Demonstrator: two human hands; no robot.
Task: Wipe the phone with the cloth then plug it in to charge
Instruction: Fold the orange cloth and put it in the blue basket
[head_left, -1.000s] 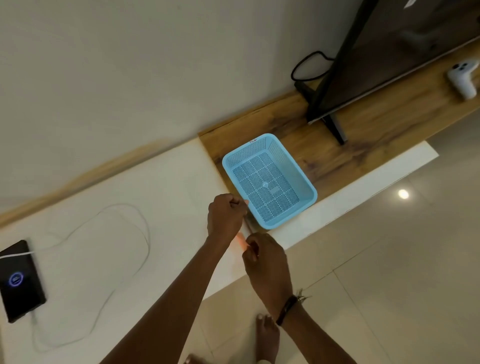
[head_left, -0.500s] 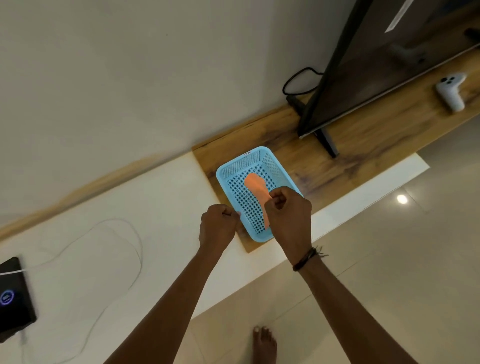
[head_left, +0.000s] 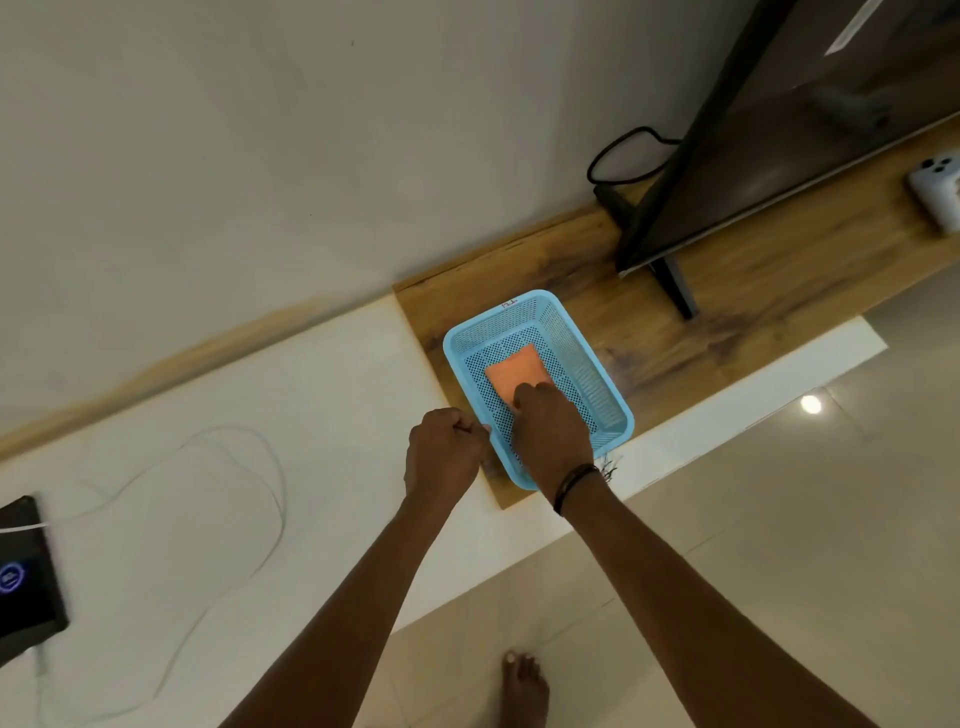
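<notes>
An orange cloth, folded flat, lies on the bottom of a light blue mesh basket. My right hand reaches into the basket with its fingers pressed on the cloth's near edge. My left hand is a closed fist just left of the basket's near corner, touching or nearly touching its rim. A black phone lies at the far left edge with a glowing blue ring on its screen. A white cable loops across the white counter to it.
The basket stands on a wooden shelf along the wall. A dark TV on a stand and a white game controller are to the right. Tiled floor and a bare foot lie below.
My right hand has carried the orange cloth from in front of the counter into the basket and laid it flat. My left hand has stayed clenched by the basket's corner.
</notes>
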